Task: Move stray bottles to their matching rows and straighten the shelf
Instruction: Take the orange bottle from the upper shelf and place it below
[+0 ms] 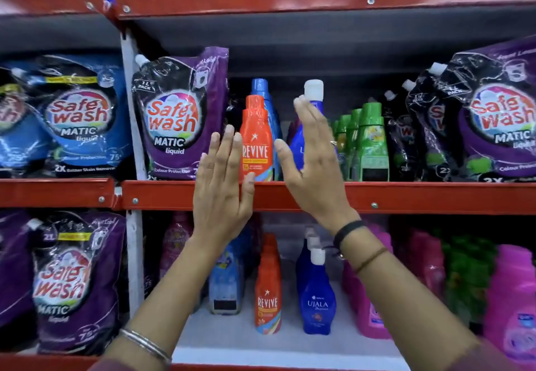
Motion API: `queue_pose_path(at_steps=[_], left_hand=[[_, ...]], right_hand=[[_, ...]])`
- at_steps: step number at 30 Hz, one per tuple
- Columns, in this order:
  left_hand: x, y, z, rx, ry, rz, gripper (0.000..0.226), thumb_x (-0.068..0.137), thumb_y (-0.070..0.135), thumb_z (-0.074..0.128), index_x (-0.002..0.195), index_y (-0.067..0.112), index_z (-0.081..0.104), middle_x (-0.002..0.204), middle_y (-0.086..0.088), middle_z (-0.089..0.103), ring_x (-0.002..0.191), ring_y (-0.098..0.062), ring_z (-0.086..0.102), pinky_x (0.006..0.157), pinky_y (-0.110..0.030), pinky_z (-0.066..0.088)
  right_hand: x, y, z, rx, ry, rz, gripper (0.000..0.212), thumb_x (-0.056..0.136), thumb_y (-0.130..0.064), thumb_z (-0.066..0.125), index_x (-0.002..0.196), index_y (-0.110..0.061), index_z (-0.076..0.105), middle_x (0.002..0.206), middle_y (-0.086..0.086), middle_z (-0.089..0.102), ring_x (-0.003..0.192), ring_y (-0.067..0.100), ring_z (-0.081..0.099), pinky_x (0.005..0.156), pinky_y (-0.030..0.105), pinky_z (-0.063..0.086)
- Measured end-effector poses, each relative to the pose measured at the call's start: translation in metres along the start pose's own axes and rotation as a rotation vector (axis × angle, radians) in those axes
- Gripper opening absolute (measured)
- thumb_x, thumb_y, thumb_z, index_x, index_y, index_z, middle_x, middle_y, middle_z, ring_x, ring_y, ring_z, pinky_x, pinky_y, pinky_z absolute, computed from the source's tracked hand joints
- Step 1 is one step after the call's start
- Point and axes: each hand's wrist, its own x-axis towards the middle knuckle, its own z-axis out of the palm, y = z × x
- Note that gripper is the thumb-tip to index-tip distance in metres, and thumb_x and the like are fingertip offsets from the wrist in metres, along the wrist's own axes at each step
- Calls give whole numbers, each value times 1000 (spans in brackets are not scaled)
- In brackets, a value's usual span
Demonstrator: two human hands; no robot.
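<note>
Left hand (222, 188) and right hand (311, 167) are both flat, fingers extended, grasping nothing. Between them an orange plastic Revive bottle (256, 138) stands upright; a blue white-capped bottle (311, 95) stands behind the right hand.

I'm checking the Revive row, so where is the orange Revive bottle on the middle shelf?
In the head view, the orange Revive bottle stands at the middle shelf's front edge, between the left hand and right hand, right of a purple Safewash pouch.
</note>
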Motion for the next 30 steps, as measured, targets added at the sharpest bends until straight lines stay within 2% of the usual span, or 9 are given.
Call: queue_pose_path(at_steps=[2, 4, 7, 10, 13, 15, 24, 28, 30], left_hand=[[-1, -9, 0, 3, -15, -40, 59, 99, 30, 37, 150, 9, 18, 159, -8, 18, 148, -22, 10, 119, -41, 14], [-8, -20, 5, 26, -57, -57, 59, 99, 33, 35, 151, 11, 16, 160, -7, 16, 148, -21, 9, 120, -44, 14], [-13, -32, 10, 50, -88, -61, 59, 100, 35, 30, 152, 12, 15, 160, -6, 14, 149, -18, 7, 121, -40, 9], [-17, -38, 14, 129, -104, -43, 57, 100, 37, 24, 151, 11, 17, 160, -5, 15, 148, -18, 9, 121, -37, 5], [-17, -39, 17, 168, -107, -46, 57, 101, 38, 21, 151, 11, 18, 160, -5, 16, 148, -19, 10, 121, -37, 5], [-17, -40, 18, 180, -105, -43, 58, 101, 39, 21, 151, 11, 18, 160, -5, 16, 148, -20, 10, 121, -38, 7], [-18, -40, 18, 209, -105, -27, 58, 100, 38, 24, 151, 11, 17, 159, -5, 17, 148, -19, 9, 121, -37, 3], [-18, -38, 18, 223, -111, -50, 59, 100, 40, 23, 151, 10, 19, 159, -6, 20, 148, -20, 11, 120, -37, 3], [-19, -35, 18, 231, -117, -62, 60, 100, 42, 19, 151, 9, 19, 159, -6, 20, 148, -21, 11, 120, -38, 2]], right_hand=[[8, -7, 14, 40, -45, 58, 60, 91, -22, 53, 144, -4, 30, 150, 13, 37, 141, 21, 31, 116, 16, 14], [16, -16, 29, 33, -152, 162, 66, 90, -23, 54, 146, -7, 23, 150, 14, 36, 139, 24, 33, 116, 25, 22], [23, -19, 44, -89, -266, 251, 77, 90, -30, 54, 149, -7, 11, 143, 18, 40, 128, 35, 44, 104, 42, 36], [29, -22, 52, -268, -308, 325, 81, 89, -40, 54, 147, -3, 10, 137, 21, 45, 121, 39, 50, 93, 45, 42], [33, -22, 57, -314, -252, 393, 68, 84, -45, 61, 132, -4, 36, 128, 16, 51, 116, 38, 54, 83, 44, 45], [34, -21, 57, -254, -195, 433, 62, 78, -48, 67, 120, -8, 45, 122, 12, 55, 111, 35, 56, 81, 42, 46], [32, -34, 15, 31, 146, 465, 67, 68, -47, 75, 125, -18, 52, 117, -2, 61, 98, 10, 56, 80, 22, 40], [14, -36, -12, 150, 89, 530, 69, 62, -48, 78, 120, -17, 58, 110, -6, 67, 95, 8, 63, 90, 32, 51], [-5, -35, -20, 209, 41, 560, 71, 57, -51, 78, 117, -18, 60, 106, -7, 70, 90, 6, 66, 89, 35, 54]])
